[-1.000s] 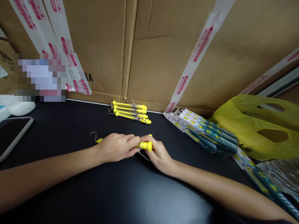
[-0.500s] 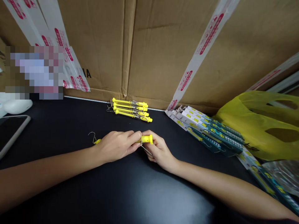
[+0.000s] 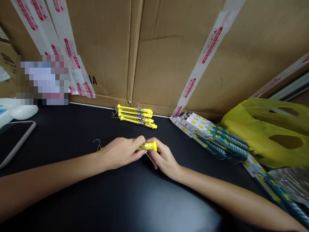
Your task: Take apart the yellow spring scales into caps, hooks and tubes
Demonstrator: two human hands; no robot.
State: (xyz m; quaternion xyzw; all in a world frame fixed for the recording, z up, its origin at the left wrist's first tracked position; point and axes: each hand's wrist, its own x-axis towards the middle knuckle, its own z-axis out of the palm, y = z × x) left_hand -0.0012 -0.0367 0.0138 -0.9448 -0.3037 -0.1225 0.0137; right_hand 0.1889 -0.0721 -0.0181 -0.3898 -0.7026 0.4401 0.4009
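Observation:
My left hand (image 3: 123, 150) is closed around the middle of a slim tube-shaped spring scale (image 3: 151, 146) with yellow ends. From the left side of that fist a bent wire hook (image 3: 97, 144) sticks out. My right hand (image 3: 164, 158) grips the scale's yellow right end, fingers bent behind it; a thin metal wire runs down beside the thumb. Most of the tube is hidden by my left fingers. Beyond my hands, several similar yellow spring scales (image 3: 137, 121) lie side by side with their hooks toward the left.
A large cardboard box (image 3: 169, 58) with printed tape stands along the back of the black table (image 3: 135, 199). On the right lie several printed packages (image 3: 214, 133) beside a yellow plastic bag (image 3: 256, 129). At the left are a phone (image 3: 14, 141) and a white rounded object (image 3: 24, 111).
The camera view has shifted slightly. My left thumb and fingers have moved back a little from the scale's right end, showing more of the tube. Both hands still hold it.

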